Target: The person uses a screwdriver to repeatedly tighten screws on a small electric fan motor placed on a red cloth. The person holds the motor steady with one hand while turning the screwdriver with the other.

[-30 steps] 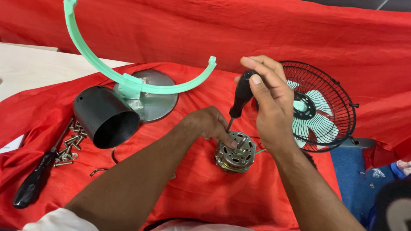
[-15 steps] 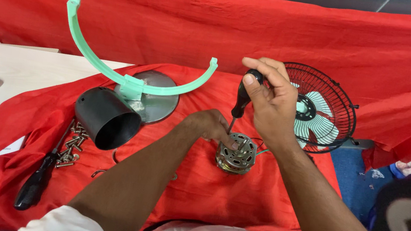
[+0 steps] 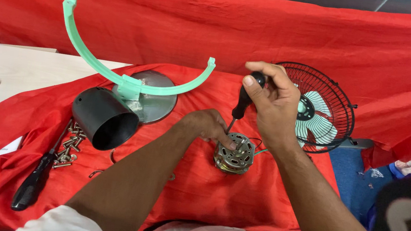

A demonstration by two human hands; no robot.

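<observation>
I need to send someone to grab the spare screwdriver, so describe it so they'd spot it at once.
Start at the red cloth on the table and find the black cylinder lying on its side at left. Below it is a pile of screws; the spare screwdriver lies beside them. Its handle is black, and unlike the one in the right hand, nobody holds it.

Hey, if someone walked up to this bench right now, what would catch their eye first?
Probably the right hand gripping a black-handled screwdriver upright over a small metal motor at the centre of the red cloth, with the left hand steadying the motor. Next, the mint-green curved bracket rising at the left, and the black caged fan standing to the right.
</observation>
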